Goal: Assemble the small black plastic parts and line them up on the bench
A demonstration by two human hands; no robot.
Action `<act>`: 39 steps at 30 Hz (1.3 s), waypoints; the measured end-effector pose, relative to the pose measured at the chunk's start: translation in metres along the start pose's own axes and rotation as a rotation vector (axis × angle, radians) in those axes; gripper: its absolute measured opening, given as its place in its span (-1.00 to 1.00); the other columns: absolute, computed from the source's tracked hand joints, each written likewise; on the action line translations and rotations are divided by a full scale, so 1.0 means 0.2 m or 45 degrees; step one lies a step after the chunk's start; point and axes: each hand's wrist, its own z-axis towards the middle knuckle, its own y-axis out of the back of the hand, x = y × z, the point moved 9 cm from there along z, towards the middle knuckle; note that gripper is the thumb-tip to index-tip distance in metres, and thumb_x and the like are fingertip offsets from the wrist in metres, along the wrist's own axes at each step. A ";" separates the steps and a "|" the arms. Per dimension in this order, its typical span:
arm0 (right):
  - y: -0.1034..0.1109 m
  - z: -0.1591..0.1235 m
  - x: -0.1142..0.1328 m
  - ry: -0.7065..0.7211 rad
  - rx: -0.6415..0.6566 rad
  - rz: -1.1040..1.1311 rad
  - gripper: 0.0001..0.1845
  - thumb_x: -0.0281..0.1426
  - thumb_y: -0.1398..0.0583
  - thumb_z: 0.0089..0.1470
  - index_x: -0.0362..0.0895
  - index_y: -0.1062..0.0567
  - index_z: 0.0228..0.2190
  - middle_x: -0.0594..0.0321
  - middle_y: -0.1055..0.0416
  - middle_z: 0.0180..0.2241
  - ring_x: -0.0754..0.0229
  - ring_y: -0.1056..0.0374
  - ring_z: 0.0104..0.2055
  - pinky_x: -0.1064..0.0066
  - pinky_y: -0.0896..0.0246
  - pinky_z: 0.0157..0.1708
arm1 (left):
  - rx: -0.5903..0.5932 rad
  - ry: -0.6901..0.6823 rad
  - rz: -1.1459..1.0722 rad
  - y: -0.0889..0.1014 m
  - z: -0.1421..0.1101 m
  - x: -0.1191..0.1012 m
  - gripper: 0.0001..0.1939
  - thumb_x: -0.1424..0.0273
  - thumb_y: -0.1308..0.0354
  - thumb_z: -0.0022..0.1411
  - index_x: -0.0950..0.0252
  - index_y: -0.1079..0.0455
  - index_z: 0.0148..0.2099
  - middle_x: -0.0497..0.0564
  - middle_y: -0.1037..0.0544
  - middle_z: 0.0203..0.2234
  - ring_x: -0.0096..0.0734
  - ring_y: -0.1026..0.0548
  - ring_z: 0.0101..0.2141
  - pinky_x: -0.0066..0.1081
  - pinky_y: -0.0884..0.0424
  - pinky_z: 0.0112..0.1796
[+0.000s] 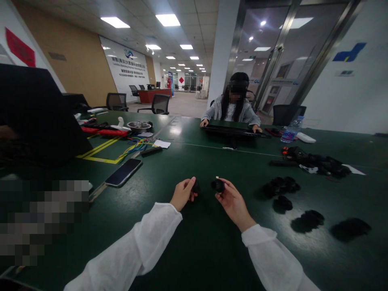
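Observation:
My left hand (183, 192), in a white sleeve, is closed on a small black part (196, 186) held between thumb and fingers. Opposite it, my right hand (232, 197) pinches another small black part (217, 185), which has a tiny pale tip on top. A short gap separates the two parts above the green table (206, 242). Their exact kind is too dark and small to make out. To the right of my right hand lie several black clustered parts (281, 186) and a single smaller black piece (283, 204).
A phone (124, 171) lies left of my hands, with coloured wires (133, 146) and a metal bowl (138, 127) beyond. Across the table a person (233, 101) holds a dark flat panel (235, 130). A water bottle (291, 130) stands at the right; a black monitor (36, 117) at the left.

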 end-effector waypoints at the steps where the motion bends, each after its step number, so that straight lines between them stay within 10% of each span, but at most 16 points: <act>1: 0.01 0.00 0.00 -0.019 -0.014 0.030 -0.81 -0.31 -0.15 -0.14 0.00 -0.39 -0.36 0.31 -0.35 -0.39 0.30 -0.21 -0.47 0.39 -0.19 -0.46 | -0.001 0.007 -0.012 0.00 0.00 0.01 -0.57 0.04 0.11 0.08 0.34 -0.26 -0.44 -0.12 -0.38 -0.73 -0.61 -0.30 -0.78 -0.61 -0.13 -0.76; 14: 0.06 0.02 0.02 -0.101 -0.056 0.347 -0.67 -0.11 -0.01 -0.05 -0.09 -0.38 -0.50 0.28 -0.31 -0.53 0.31 -0.22 -0.52 0.42 -0.24 -0.48 | 0.009 0.011 -0.127 0.00 0.00 0.00 -0.57 0.05 0.12 0.08 0.34 -0.24 -0.42 -0.13 -0.39 -0.72 -0.59 -0.33 -0.75 -0.60 -0.14 -0.73; 25: -0.29 -0.18 -0.05 -0.335 0.533 -0.223 -0.71 -0.22 -0.07 -0.04 -0.15 -0.43 -0.35 0.13 -0.34 -0.14 0.14 -0.32 -0.18 0.25 -0.13 -0.18 | 0.090 0.001 -0.068 -0.04 0.00 -0.01 -0.58 0.05 0.10 0.08 0.35 -0.26 -0.42 -0.13 -0.35 -0.70 -0.57 -0.31 -0.73 -0.57 -0.15 -0.70; 30: -0.26 -0.14 -0.06 -0.300 0.466 -0.337 -0.68 -0.26 -0.11 -0.06 -0.16 -0.41 -0.26 0.14 -0.45 -0.31 0.16 -0.34 -0.21 0.22 -0.11 -0.12 | 0.255 -0.063 -0.017 -0.10 -0.03 -0.05 -0.59 0.08 0.12 0.11 0.35 -0.27 -0.44 -0.14 -0.33 -0.69 -0.58 -0.31 -0.69 -0.57 -0.16 -0.65; 34: -0.15 -0.02 0.18 -0.047 0.268 -0.455 -0.67 -0.20 -0.14 -0.11 -0.16 -0.44 -0.33 0.16 -0.48 -0.40 0.15 -0.36 -0.26 0.24 -0.14 -0.15 | 0.260 -0.069 -0.039 -0.10 -0.02 -0.04 -0.60 0.14 0.17 0.16 0.35 -0.27 -0.20 -0.09 -0.37 -0.57 -0.59 -0.34 -0.66 -0.58 -0.14 -0.65; 39: 0.09 -0.09 0.85 0.434 -0.171 -1.172 -0.62 -0.13 -0.13 -0.16 -0.13 -0.47 -0.35 0.13 -0.48 -0.34 0.09 -0.32 -0.23 0.28 -0.13 -0.20 | 0.276 -0.066 -0.030 -0.10 -0.01 -0.03 -0.63 0.17 0.17 0.17 0.33 -0.25 -0.16 -0.09 -0.36 -0.54 -0.59 -0.36 -0.64 -0.58 -0.17 -0.64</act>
